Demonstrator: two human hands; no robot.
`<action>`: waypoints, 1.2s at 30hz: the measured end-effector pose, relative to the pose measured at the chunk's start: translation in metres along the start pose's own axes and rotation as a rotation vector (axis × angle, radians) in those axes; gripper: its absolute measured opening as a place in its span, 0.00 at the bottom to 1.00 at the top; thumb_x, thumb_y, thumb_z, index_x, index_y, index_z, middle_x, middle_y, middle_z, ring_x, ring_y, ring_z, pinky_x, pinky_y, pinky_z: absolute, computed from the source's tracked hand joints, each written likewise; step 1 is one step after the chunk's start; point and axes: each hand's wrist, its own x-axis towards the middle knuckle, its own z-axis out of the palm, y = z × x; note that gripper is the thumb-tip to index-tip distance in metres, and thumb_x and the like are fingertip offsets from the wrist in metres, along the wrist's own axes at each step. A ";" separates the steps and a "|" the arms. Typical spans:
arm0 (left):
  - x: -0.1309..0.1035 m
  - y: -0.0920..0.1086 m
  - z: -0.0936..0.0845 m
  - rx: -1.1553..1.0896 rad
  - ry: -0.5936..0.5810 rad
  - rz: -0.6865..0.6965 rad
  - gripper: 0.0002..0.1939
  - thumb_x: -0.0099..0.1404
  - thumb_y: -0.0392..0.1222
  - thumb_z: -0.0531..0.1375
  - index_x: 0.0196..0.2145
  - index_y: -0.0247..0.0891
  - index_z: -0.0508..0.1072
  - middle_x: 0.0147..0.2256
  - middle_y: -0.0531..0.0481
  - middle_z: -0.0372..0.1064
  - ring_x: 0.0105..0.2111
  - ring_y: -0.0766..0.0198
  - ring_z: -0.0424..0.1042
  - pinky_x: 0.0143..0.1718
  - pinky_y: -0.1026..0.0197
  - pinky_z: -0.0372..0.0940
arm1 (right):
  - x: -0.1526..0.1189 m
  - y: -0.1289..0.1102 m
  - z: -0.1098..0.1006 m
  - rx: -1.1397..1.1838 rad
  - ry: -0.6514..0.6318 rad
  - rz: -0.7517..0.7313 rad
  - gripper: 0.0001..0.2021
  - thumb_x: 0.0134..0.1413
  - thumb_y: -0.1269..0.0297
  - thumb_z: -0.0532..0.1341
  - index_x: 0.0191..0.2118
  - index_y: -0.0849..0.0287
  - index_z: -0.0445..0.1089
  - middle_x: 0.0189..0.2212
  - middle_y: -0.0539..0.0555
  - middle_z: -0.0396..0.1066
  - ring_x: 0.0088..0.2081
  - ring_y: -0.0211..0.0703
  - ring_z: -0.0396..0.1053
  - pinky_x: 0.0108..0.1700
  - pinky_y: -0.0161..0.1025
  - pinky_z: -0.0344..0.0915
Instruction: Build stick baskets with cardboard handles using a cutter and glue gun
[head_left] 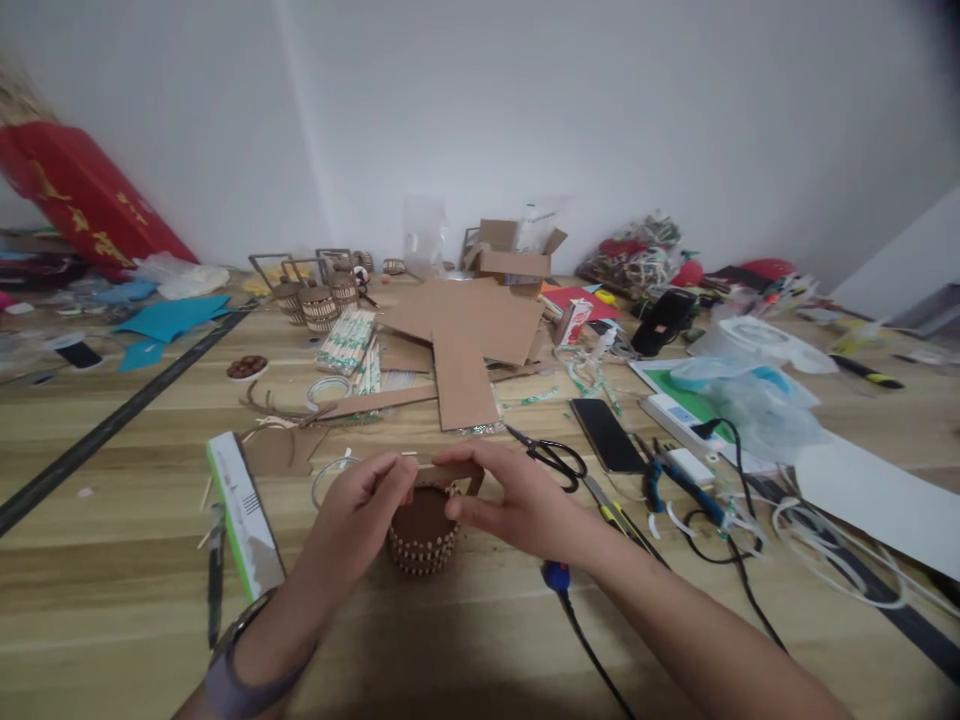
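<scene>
In front of me a small round basket (424, 545), brown inside with rows of short stick ends around its wall, stands on the table. A brown cardboard strip (474, 482) runs along the far side of its rim. My left hand (356, 515) is closed at the rim's left, thumb and fingers pinched on the strip's near end; a pale stick tip shows just above. Curved over the right side, my right hand (517, 495) holds the strip between fingers and thumb, its thumb tip by the rim. The fingers partly hide the strip and the far rim.
Cardboard pieces (465, 380) lie behind the basket. To the right are scissors (551, 455), a phone (607, 435), a utility knife (619, 515), pliers (686, 485) and a blue-ended corded tool (556, 577). A long box (244, 510) lies left; finished baskets (319, 305) stand behind.
</scene>
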 end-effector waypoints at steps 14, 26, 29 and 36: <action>0.007 0.013 -0.010 -0.006 0.074 0.050 0.23 0.67 0.58 0.51 0.20 0.43 0.61 0.21 0.54 0.60 0.24 0.61 0.61 0.26 0.60 0.59 | 0.050 0.161 -0.112 -0.835 -0.058 0.463 0.13 0.66 0.63 0.62 0.53 0.61 0.71 0.52 0.59 0.72 0.51 0.50 0.72 0.53 0.53 0.70; 0.098 0.064 0.045 -0.137 0.029 0.175 0.20 0.66 0.54 0.52 0.21 0.42 0.63 0.22 0.53 0.62 0.27 0.61 0.63 0.28 0.61 0.58 | 0.031 0.225 -0.169 -0.963 -0.076 0.785 0.17 0.66 0.58 0.63 0.56 0.60 0.69 0.54 0.59 0.70 0.50 0.49 0.73 0.50 0.52 0.73; 0.131 0.069 0.073 -0.198 0.027 0.276 0.19 0.68 0.52 0.52 0.22 0.41 0.64 0.24 0.52 0.64 0.29 0.62 0.64 0.32 0.61 0.59 | 0.021 0.226 -0.188 -0.988 0.046 0.863 0.17 0.67 0.58 0.62 0.56 0.58 0.69 0.55 0.59 0.70 0.51 0.49 0.72 0.51 0.52 0.72; 0.189 0.059 0.141 -0.264 -0.005 0.280 0.19 0.72 0.51 0.51 0.26 0.40 0.65 0.27 0.51 0.68 0.31 0.63 0.67 0.36 0.61 0.60 | 0.027 0.236 -0.203 -0.965 0.238 1.106 0.18 0.66 0.58 0.62 0.57 0.60 0.68 0.54 0.59 0.70 0.49 0.49 0.73 0.50 0.52 0.73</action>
